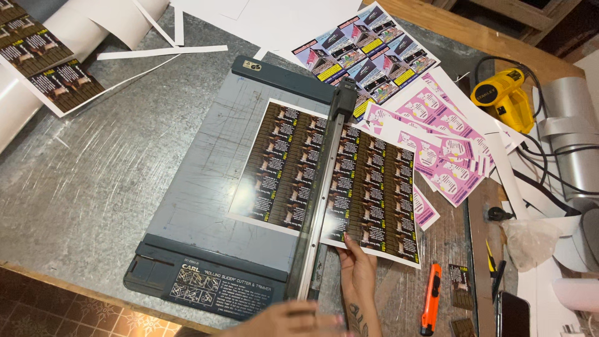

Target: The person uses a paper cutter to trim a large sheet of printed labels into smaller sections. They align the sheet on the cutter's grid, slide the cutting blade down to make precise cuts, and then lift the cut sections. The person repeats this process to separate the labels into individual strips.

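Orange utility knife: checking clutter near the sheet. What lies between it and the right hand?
Head view: only bare metal tabletop between orange utility knife and right hand.

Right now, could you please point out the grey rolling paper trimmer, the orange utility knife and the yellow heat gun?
grey rolling paper trimmer [206, 187]: head view, bare base.
orange utility knife [430, 298]: head view, handle middle.
yellow heat gun [502, 93]: head view, body.

A yellow heat gun [502, 93] lies at the bench's [81, 181] far right, its black cable [541, 156] trailing past grey rolls [571, 134]. Pink sheets [446, 143] and blue-and-yellow sheets [365, 53] fan out beside it. An orange knife [430, 298] lies near the front edge, a dark phone [513, 315] just right of it. White offcut strips [162, 52] lie far left.
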